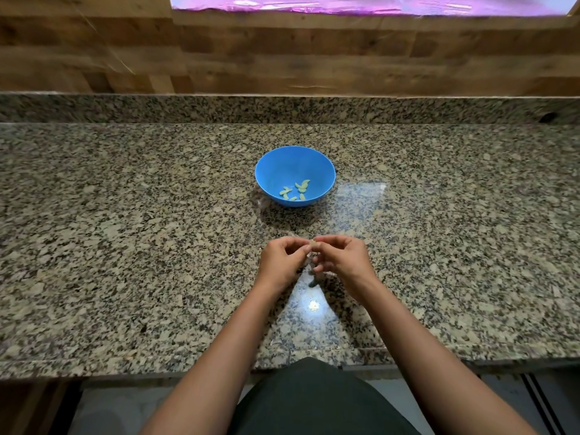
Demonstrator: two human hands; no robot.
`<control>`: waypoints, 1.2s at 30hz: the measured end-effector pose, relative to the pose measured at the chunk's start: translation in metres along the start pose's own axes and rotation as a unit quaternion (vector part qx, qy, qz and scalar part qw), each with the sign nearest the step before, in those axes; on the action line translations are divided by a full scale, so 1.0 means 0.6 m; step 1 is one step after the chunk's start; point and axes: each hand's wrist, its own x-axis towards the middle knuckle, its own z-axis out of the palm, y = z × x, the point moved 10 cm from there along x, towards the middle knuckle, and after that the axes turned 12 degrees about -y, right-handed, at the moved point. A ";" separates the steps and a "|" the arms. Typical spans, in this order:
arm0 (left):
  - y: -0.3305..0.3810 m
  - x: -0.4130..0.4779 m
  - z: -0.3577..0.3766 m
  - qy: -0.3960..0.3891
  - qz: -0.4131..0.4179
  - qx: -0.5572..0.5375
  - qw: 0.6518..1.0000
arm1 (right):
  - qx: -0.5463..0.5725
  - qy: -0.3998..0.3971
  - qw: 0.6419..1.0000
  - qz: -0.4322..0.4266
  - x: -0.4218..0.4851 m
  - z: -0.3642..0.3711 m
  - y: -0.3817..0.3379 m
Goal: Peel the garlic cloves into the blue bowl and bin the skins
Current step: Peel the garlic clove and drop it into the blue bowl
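Blue bowl [295, 166], pale green peeled cloves [295, 190] inside, speckled beige-and-black granite counter [125, 215], brown patchwork wood wall [282, 58], purple-pink sheen on window [361, 3], dark apron [314, 400]

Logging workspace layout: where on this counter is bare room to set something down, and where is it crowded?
Bare granite counter lies left and right of the blue bowl, and behind it to the ledge. Crowded: the strip between bowl and left hand, right hand, garlic clove.

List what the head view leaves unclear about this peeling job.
- Garlic clove: mostly covered by left hand and right hand fingertips; peel progress unreadable.
- Bin: nowhere in frame.
- Loose skins, if any: lost on the speckled counter.
- Peeled cloves in blue bowl: too small to count.
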 end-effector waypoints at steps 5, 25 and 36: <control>0.005 0.002 0.001 -0.009 0.001 0.001 1.000 | -0.039 -0.010 0.999 -0.024 -0.001 0.004 -0.015; -0.006 0.005 0.015 -0.028 -0.050 -0.294 0.954 | -0.114 -0.007 0.993 -0.013 0.014 0.008 -0.011; -0.015 0.013 -0.006 -0.014 -0.033 -0.129 0.991 | -0.263 0.008 0.964 0.023 0.018 -0.004 -0.004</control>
